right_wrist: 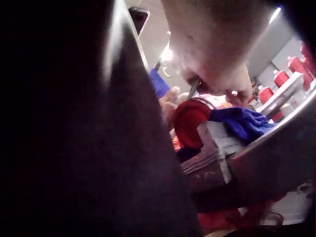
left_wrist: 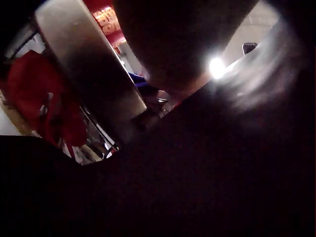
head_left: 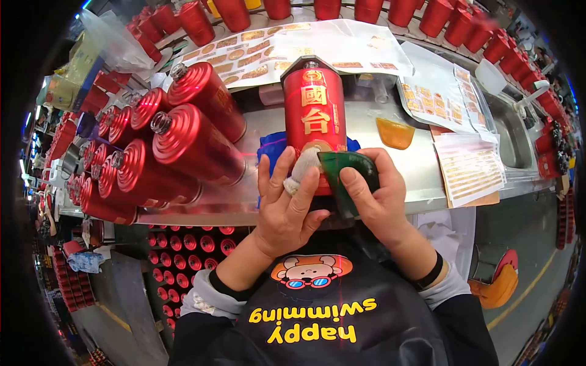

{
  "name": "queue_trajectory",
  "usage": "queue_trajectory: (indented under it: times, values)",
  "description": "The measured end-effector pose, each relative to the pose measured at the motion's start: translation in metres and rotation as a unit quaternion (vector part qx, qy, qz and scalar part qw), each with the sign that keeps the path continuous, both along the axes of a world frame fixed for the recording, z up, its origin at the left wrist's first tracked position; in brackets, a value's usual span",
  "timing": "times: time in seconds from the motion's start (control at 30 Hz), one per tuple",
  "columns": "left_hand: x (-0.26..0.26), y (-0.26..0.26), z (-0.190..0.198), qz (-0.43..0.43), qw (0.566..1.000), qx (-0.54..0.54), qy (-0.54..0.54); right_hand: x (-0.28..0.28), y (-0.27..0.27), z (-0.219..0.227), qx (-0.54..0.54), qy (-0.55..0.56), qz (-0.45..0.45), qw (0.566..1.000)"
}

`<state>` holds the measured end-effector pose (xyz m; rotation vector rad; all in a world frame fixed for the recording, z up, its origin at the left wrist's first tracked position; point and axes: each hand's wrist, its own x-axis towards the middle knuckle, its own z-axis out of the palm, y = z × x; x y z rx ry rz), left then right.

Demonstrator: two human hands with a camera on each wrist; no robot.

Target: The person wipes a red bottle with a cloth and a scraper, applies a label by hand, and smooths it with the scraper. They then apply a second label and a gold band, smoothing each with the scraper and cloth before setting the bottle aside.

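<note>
A red bottle [head_left: 315,104] with gold characters lies on a blue cloth [head_left: 272,148], its neck pointing away from me. My right hand [head_left: 384,195] pinches a flat dark green scraper [head_left: 351,171] between thumb and fingers, its edge over the bottle's near end. On the left, my left hand [head_left: 287,207] has its fingers spread and extended at the bottle's near end. A greyish-white cloth piece [head_left: 307,161] sits at those fingers, against a round gold emblem partly hidden. The right wrist view shows the bottle's round red base [right_wrist: 191,123] beside the blue cloth.
Several red bottles [head_left: 198,143] stand close together at the left of the metal table. Sheets of gold stickers [head_left: 244,58] lie behind the bottle, more sheets [head_left: 469,168] at right. An orange-yellow piece [head_left: 395,133] lies right of the bottle; a sink [head_left: 516,134] is farther right.
</note>
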<state>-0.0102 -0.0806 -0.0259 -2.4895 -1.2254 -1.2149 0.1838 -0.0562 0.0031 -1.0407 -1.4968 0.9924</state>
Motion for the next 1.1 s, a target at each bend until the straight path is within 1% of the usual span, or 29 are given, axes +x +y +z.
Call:
queue_trajectory:
  times: [0.03,0.17,0.27,0.3,0.4,0.43,0.57,0.67,0.77,0.83,0.93,1.03,1.1]
  values:
    - [0.000,-0.006,-0.001,0.003,0.999,-0.028,-0.028,-0.002,0.004,-0.009,0.015,-0.029,-0.011,0.999]
    - [-0.011,-0.016,-0.025,-0.015,0.996,-0.060,-0.064,0.009,0.003,-0.023,-0.088,0.047,0.017,0.995]
    - [-0.022,-0.016,-0.013,-0.015,0.999,-0.049,0.004,0.017,0.006,-0.034,-0.122,0.074,0.026,0.989]
    - [-0.022,-0.015,-0.006,-0.004,0.998,-0.044,0.033,0.016,0.006,-0.034,-0.119,0.084,0.025,0.989]
    - [-0.019,-0.001,0.007,-0.063,0.986,0.063,0.141,0.015,0.006,-0.036,-0.114,0.094,0.023,0.989]
    - [-0.017,0.005,0.008,-0.073,0.983,0.073,0.151,0.016,0.007,-0.037,-0.112,0.087,0.023,0.990]
    - [-0.019,0.016,0.017,-0.113,0.984,0.056,0.125,0.016,0.007,-0.031,-0.110,0.082,0.029,0.990]
    - [-0.027,0.005,0.006,-0.065,0.994,0.019,0.089,0.017,0.008,-0.031,-0.100,0.063,0.027,0.993]
    - [-0.032,-0.006,-0.005,-0.035,0.999,-0.013,0.036,0.018,0.010,-0.035,-0.093,0.054,0.028,0.994]
    - [-0.035,-0.013,-0.011,-0.016,0.999,-0.029,0.004,0.017,0.011,-0.036,-0.106,0.070,0.031,0.991]
    - [-0.040,-0.018,-0.010,0.000,0.999,-0.039,0.012,0.017,0.011,-0.036,-0.104,0.068,0.029,0.992]
    - [-0.043,-0.006,0.007,-0.044,0.997,-0.004,0.069,0.016,0.010,-0.036,-0.111,0.077,0.026,0.990]
    - [-0.035,0.006,0.019,-0.085,0.991,0.018,0.101,0.017,0.010,-0.035,-0.115,0.079,0.027,0.990]
